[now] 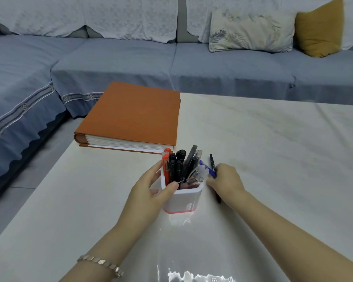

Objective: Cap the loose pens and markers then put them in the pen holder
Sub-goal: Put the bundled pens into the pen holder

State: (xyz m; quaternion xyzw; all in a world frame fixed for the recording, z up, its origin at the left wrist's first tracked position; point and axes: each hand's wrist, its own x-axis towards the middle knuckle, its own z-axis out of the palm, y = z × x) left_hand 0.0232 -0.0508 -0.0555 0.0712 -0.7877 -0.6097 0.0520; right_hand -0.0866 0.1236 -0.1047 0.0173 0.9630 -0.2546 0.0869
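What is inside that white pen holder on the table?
The pen holder holds a red pen, several black markers and clear-capped pens, all upright or leaning. Its wall hides their lower ends, and the left hand covers part of the rim.

Two bare forearms end in the left hand [149, 192] and right hand [226, 180]. Just behind the left hand, a bracelet [102, 263] circles the wrist: flat, angular metal links, pale and silvery with a pinkish cast, joined edge to edge in a single row.
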